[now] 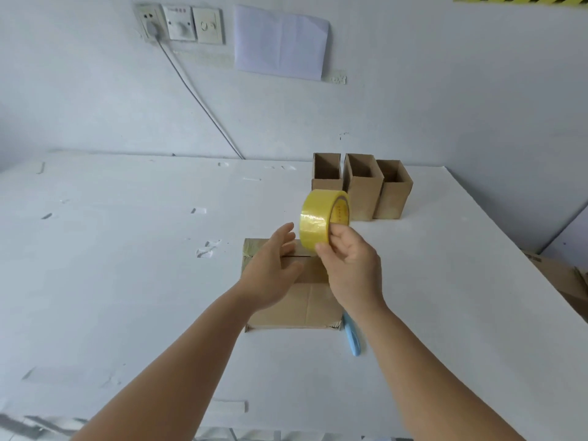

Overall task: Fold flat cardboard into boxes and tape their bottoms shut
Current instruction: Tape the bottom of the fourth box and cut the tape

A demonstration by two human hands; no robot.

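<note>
On the wall at upper left, a socket panel (179, 24) carries a plug whose cable (203, 105) runs down to the back edge of the white tabletop (111, 265); a sheet of paper (281, 43) is fixed to the wall just right of the panel. My left hand (270, 268) hovers over the cardboard box (296, 303) that lies on its side at the centre of the tabletop, fingers straight and relaxed, its grip open and holding nothing. The box's far end shows closed flaps with glossy tape along its left edge. My right hand (351, 265) is raised above the box's right part, and its grip is closed on a roll of yellow tape (324, 218), thumb on the outer face and fingers on the roll's side. A light blue tool (353, 337) lies on the tabletop just beside the box's near right corner, partly hidden by my right forearm. Farther back, three upright open boxes (362, 189) stand side by side near the wall. Flat cardboard (563, 278) is visible beyond the tabletop's right edge.
</note>
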